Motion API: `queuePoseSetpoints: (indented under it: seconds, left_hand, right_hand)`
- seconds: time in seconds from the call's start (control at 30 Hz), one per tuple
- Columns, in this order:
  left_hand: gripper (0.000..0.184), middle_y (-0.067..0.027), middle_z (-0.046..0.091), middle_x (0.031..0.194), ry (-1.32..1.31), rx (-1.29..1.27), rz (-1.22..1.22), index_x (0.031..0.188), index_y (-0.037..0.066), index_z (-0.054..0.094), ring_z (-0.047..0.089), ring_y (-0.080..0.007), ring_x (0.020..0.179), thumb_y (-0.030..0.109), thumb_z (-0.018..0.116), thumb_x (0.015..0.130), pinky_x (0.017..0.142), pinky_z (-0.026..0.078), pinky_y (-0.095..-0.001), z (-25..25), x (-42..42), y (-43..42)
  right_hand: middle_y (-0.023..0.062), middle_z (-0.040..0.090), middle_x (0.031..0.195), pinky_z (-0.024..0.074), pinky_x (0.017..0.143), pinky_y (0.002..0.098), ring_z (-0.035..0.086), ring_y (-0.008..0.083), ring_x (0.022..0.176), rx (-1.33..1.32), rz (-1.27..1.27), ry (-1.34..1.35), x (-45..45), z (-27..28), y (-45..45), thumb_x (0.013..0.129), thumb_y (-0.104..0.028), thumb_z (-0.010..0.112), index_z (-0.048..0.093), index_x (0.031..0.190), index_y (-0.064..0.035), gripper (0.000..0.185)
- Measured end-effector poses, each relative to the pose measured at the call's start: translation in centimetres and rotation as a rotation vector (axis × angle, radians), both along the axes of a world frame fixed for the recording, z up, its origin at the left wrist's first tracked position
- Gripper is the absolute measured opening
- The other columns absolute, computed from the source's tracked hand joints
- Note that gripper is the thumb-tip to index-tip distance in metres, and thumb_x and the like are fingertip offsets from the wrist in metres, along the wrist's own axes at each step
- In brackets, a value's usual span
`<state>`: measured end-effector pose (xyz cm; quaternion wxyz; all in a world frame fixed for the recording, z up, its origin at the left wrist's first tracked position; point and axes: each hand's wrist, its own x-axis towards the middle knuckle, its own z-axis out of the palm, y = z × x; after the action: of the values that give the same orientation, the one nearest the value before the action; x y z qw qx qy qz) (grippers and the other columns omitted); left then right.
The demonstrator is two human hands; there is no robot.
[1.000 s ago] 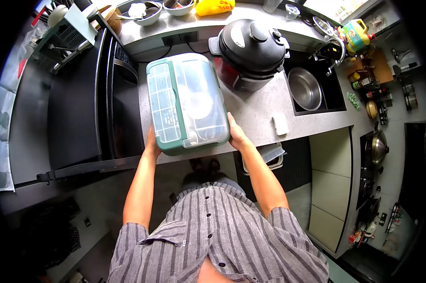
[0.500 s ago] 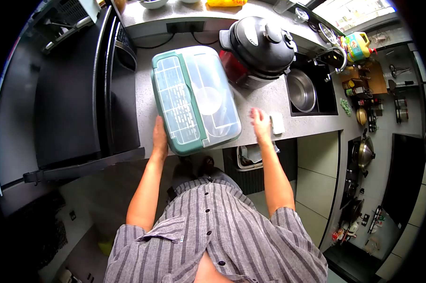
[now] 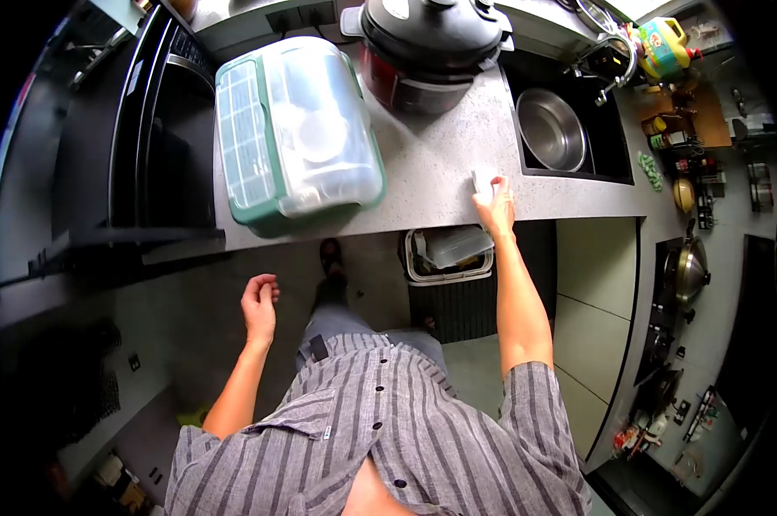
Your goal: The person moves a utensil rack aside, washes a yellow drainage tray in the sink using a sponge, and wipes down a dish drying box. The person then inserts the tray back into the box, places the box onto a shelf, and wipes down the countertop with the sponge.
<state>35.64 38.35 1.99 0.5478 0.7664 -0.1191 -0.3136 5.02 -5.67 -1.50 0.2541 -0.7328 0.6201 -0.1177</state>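
Observation:
My right hand (image 3: 497, 205) is over the counter near its front edge, its fingers closed on a small white pad (image 3: 485, 181); cloth or sponge, I cannot tell which. My left hand (image 3: 260, 298) hangs in the air in front of the counter, fingers curled together with nothing visible in them. On the counter, between the microwave and the cooker, stands a storage box (image 3: 324, 133) with a clear lid and green frame. White round items show dimly through the lid.
A black electric pressure cooker (image 3: 431, 43) stands behind the counter's middle. To the right, a steel bowl (image 3: 550, 129) sits in the black sink (image 3: 608, 155). Below the counter edge is an open bin (image 3: 449, 277). The black microwave (image 3: 178, 146) is at left.
My left hand has left the side of the storage box and dropped below the counter edge. My right hand has taken hold of the white pad. The view has shifted.

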Motion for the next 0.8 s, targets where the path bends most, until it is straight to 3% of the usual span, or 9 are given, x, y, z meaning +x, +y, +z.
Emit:
queuePoseSetpoints:
  seconds: [0.1,0.17,0.23,0.33,0.4,0.47,0.6,0.7,0.8]
  left_hand:
    - [0.016,-0.0008,0.066,0.092,0.057,-0.073,-0.070,0.106,0.005,0.067,0.062,-0.0078,0.082,0.009,0.053,0.102,0.074,0.051,-0.0229,1.4,-7.3,-1.9]
    - [0.017,-0.0036,0.069,0.097,0.110,-0.121,-0.141,0.109,0.004,0.068,0.065,-0.0102,0.086,0.009,0.053,0.102,0.078,0.053,-0.0248,3.1,-13.4,-4.3]
    - [0.021,-0.0064,0.069,0.108,0.208,-0.140,-0.324,0.116,0.004,0.066,0.066,-0.0137,0.097,0.016,0.055,0.102,0.086,0.053,-0.0286,4.0,-18.8,-8.1]
    - [0.045,-0.0087,0.063,0.127,0.485,-0.195,-0.557,0.136,0.006,0.056,0.061,-0.0181,0.116,0.035,0.058,0.101,0.101,0.049,-0.0358,5.1,-27.5,-15.5]
    - [0.060,-0.0092,0.059,0.134,0.733,-0.326,-0.606,0.144,0.007,0.048,0.058,-0.0184,0.123,0.045,0.060,0.099,0.106,0.045,-0.0367,5.3,-33.3,-19.9]
    - [0.062,-0.0086,0.059,0.135,0.919,-0.453,-0.748,0.146,0.005,0.046,0.058,-0.0179,0.123,0.045,0.060,0.099,0.106,0.045,-0.0356,3.6,-38.1,-23.3]
    - [0.055,-0.0093,0.058,0.134,0.933,-0.461,-0.648,0.144,0.002,0.046,0.059,-0.0185,0.121,0.035,0.059,0.101,0.104,0.048,-0.0360,6.2,-44.0,-26.7]
    - [0.053,-0.0099,0.060,0.130,0.879,-0.488,-0.549,0.143,0.002,0.046,0.061,-0.0197,0.117,0.032,0.059,0.101,0.102,0.049,-0.0363,5.2,-45.2,-29.4]
    - [0.050,-0.0126,0.063,0.122,0.891,-0.483,-0.476,0.141,0.000,0.047,0.065,-0.0239,0.110,0.027,0.060,0.101,0.098,0.053,-0.0404,1.7,-45.3,-32.1]
  right_hand:
    - [0.0082,0.060,0.106,0.0504,0.070,0.0329,0.060,0.0176,0.087,0.407,-0.183,-0.731,-2.7,0.7,1.3,0.092,-0.024,0.067,0.045,0.125,-0.0129,0.041]
    - [0.0118,0.060,0.110,0.0537,0.072,0.0362,0.061,0.0186,0.089,0.818,-0.175,-1.260,-6.8,3.3,4.4,0.100,-0.022,0.057,0.043,0.127,-0.0114,0.033]
    - [0.0130,0.063,0.116,0.0564,0.078,0.0383,0.065,0.0217,0.097,1.019,-0.102,-1.421,-11.8,5.7,8.2,0.102,-0.025,0.047,0.043,0.135,-0.0077,0.037]
    - [0.0176,0.061,0.130,0.0571,0.092,0.0432,0.067,0.0298,0.109,1.214,0.024,-1.460,-18.7,10.6,12.5,0.101,-0.024,0.045,0.043,0.141,-0.0047,0.045]
    - [0.0160,0.061,0.130,0.0578,0.092,0.0427,0.067,0.0289,0.110,1.168,-0.045,-1.445,-22.1,11.8,14.2,0.102,-0.021,0.043,0.043,0.141,-0.0037,0.043]
    - [0.0122,0.061,0.130,0.0586,0.091,0.0409,0.066,0.0246,0.111,1.082,-0.037,-1.352,-25.0,12.3,14.7,0.103,-0.016,0.042,0.044,0.142,-0.0042,0.041]
    - [0.0098,0.063,0.123,0.0618,0.082,0.0369,0.067,0.0198,0.104,0.867,-0.078,-1.243,-28.3,12.5,13.4,0.105,-0.018,0.050,0.047,0.136,-0.0035,0.034]
    - [0.0103,0.068,0.108,0.0607,0.071,0.0309,0.070,0.0159,0.089,0.754,-0.196,-1.160,-29.9,11.9,11.0,0.101,-0.014,0.061,0.054,0.116,-0.0030,0.020]
    - [0.0074,0.069,0.098,0.0571,0.067,0.0268,0.070,0.0141,0.083,0.625,0.005,-0.851,-31.7,11.3,7.1,0.099,-0.016,0.063,0.055,0.115,-0.0039,0.022]
